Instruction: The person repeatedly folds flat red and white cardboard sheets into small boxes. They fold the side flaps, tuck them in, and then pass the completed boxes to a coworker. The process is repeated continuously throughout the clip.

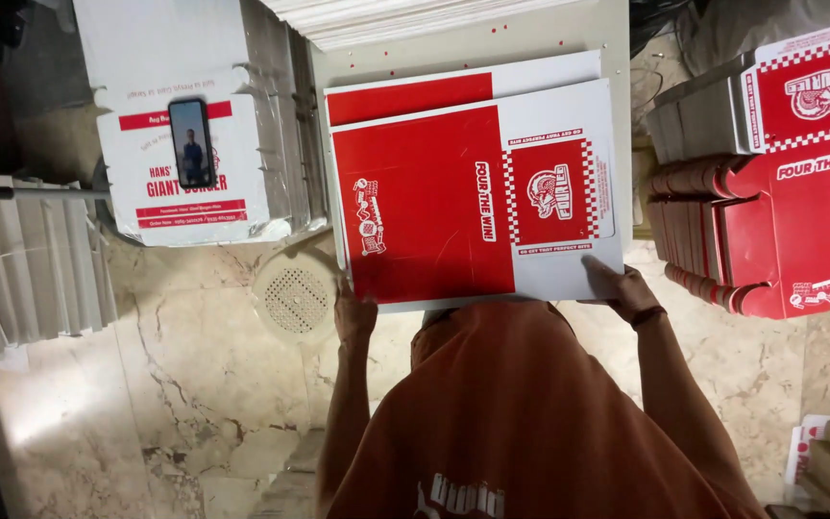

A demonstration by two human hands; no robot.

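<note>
A flat, unfolded red-and-white cardboard box blank (434,207) lies in front of me on top of a second blank of the same kind (405,96). My left hand (353,312) grips its near left corner. My right hand (617,288) presses on its near right corner, the fingers spread on the white margin. Both blanks rest on a grey worktable (569,38). My orange shirt hides the near edge of the table.
A stack of white flat boxes (184,144) stands to the left with a phone (191,142) lying on it. Folded red boxes (780,231) are piled at the right. More white card stacks (21,259) line the far left. A round floor drain (295,298) sits in the marble floor.
</note>
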